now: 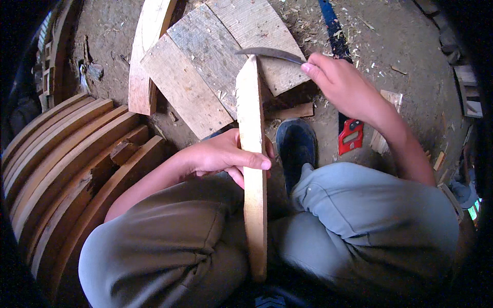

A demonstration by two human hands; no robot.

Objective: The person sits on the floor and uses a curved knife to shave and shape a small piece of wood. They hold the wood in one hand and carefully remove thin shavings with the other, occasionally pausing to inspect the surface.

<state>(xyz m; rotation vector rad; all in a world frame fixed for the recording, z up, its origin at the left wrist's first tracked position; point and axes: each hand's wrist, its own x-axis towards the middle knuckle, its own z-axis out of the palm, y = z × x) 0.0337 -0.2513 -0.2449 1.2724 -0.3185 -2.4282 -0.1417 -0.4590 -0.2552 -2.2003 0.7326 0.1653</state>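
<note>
A long squared wooden stake (252,200) stands between my knees, its far end cut to a blunt point. Around its middle my left hand (231,156) is closed, the thumb lying across the top face. My right hand (341,82) grips the handle of a curved blade, like a sickle (275,53). The dark blade reaches left, across or just above the stake's pointed tip; whether it touches the wood I cannot tell. Most of the handle is hidden inside my fist.
Beyond the stake lies a low platform of grey planks (200,61). Several wooden boards (77,138) are stacked at my left, with a thick beam (144,56) farther off. A handsaw with a red handle (351,137) rests near my right foot (296,149). Wood shavings (303,38) litter the dirt floor.
</note>
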